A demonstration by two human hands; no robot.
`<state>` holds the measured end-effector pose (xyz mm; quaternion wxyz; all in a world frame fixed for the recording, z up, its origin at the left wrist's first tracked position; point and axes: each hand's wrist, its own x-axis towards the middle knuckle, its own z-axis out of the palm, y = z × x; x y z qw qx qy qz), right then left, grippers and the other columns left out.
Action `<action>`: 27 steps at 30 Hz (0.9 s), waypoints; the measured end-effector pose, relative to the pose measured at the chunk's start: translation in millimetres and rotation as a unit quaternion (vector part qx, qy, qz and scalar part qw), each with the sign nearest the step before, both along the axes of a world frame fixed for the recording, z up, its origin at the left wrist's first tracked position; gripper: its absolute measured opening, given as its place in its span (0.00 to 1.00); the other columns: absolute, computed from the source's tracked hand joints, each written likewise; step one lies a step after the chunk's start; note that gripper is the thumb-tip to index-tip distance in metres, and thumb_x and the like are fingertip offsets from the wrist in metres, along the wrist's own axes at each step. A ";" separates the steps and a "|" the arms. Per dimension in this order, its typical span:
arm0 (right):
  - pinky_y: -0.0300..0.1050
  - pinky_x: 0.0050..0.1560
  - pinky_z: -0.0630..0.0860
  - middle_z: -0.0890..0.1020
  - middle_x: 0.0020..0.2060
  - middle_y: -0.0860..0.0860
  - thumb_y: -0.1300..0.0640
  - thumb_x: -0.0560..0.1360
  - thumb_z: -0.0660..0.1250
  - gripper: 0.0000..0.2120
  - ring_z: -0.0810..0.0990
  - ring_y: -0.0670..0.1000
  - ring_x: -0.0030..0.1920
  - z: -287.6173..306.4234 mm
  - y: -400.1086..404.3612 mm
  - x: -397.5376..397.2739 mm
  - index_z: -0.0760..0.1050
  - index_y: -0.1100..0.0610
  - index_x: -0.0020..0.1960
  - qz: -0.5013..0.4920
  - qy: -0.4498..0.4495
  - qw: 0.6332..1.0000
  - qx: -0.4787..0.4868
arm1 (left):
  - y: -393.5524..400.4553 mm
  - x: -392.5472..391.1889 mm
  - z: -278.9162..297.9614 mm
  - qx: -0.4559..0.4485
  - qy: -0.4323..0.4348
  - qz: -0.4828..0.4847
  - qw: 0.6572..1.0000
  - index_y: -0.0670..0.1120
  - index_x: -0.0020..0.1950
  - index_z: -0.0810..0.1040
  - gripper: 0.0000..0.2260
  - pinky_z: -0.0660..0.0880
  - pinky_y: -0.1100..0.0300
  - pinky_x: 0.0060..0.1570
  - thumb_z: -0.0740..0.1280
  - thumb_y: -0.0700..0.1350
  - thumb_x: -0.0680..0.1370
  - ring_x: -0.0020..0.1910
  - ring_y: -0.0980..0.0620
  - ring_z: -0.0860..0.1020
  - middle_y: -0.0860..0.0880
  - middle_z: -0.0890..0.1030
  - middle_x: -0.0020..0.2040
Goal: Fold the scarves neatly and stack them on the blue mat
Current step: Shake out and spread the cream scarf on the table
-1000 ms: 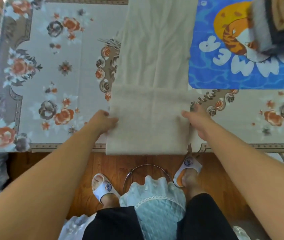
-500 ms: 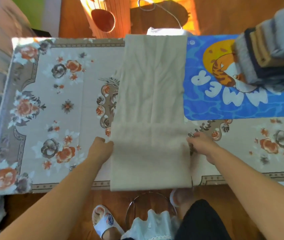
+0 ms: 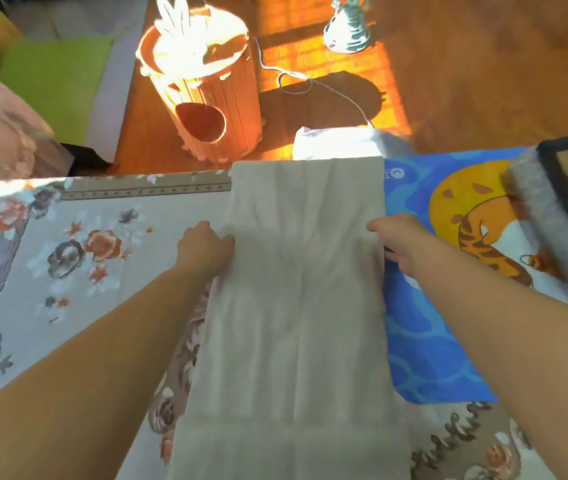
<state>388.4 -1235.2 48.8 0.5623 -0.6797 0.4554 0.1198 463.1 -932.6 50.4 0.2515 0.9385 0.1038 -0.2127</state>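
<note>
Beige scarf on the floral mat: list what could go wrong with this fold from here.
1. The long beige fabric scarf is gripped only at its side edges by the left hand and right hand; the unsupported middle may sag and crease.
2. Its right edge overlaps the blue cartoon-tiger mat, so a pull may drag that mat and disturb the stack of folded scarves.

scarf (image 3: 296, 306) – matt beige cloth | bin (image 3: 206, 98) – slatted wood

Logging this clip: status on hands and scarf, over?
Left hand and right hand grip beige scarf edges. Scarf partly over blue mat. Folded stack already on mat.
</note>
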 end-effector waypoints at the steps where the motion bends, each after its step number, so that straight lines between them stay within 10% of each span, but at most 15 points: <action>1: 0.55 0.59 0.79 0.82 0.54 0.55 0.52 0.65 0.71 0.26 0.82 0.57 0.53 0.5 -0.6 9.4 0.76 0.57 0.61 -0.012 -0.010 1.000 0.000 | -8.8 19.3 -4.9 0.003 -0.012 -0.011 1.000 0.40 0.77 0.65 0.30 0.67 0.46 0.70 0.65 0.55 0.81 0.71 0.37 0.70 0.39 0.72 0.72; 5: 0.57 0.59 0.78 0.83 0.55 0.54 0.52 0.62 0.74 0.31 0.83 0.58 0.54 -5.6 -1.2 49.5 0.75 0.56 0.64 -0.043 -0.031 0.997 0.048 | -32.6 63.0 -15.3 -0.083 -0.017 0.012 0.996 0.41 0.74 0.68 0.29 0.72 0.49 0.65 0.70 0.56 0.79 0.66 0.40 0.75 0.43 0.76 0.67; 9: 0.47 0.41 0.81 0.86 0.46 0.54 0.63 0.79 0.67 0.09 0.85 0.53 0.45 11.8 3.5 72.0 0.79 0.59 0.58 -0.070 -0.051 0.986 0.142 | -44.9 71.3 -4.3 -0.312 0.111 0.131 0.934 0.43 0.65 0.77 0.18 0.80 0.48 0.54 0.74 0.45 0.77 0.55 0.43 0.82 0.45 0.83 0.58; 14: 0.44 0.40 0.82 0.87 0.42 0.51 0.64 0.81 0.63 0.07 0.85 0.49 0.44 87.0 -13.6 105.9 0.78 0.56 0.54 -0.073 -0.169 0.973 0.139 | -36.7 123.5 76.0 -0.402 0.035 0.135 0.905 0.47 0.56 0.82 0.07 0.82 0.53 0.47 0.71 0.42 0.79 0.50 0.50 0.84 0.48 0.86 0.52; 21: 0.41 0.39 0.78 0.86 0.43 0.47 0.65 0.77 0.68 0.13 0.84 0.46 0.42 253.3 -22.0 140.1 0.79 0.54 0.59 -0.040 -0.259 0.963 0.069 | -39.2 159.9 246.3 -0.440 -0.043 0.058 0.895 0.51 0.59 0.84 0.17 0.75 0.58 0.46 0.71 0.40 0.71 0.60 0.49 0.80 0.50 0.84 0.60; 27: 0.35 0.47 0.75 0.83 0.38 0.39 0.71 0.71 0.70 0.14 0.80 0.37 0.42 231.6 11.9 -3.7 0.80 0.52 0.47 0.101 -0.264 0.957 -0.066 | 36.9 46.0 224.2 -0.392 -0.055 -0.054 0.917 0.51 0.52 0.85 0.14 0.78 0.53 0.57 0.73 0.37 0.70 0.56 0.49 0.81 0.51 0.85 0.54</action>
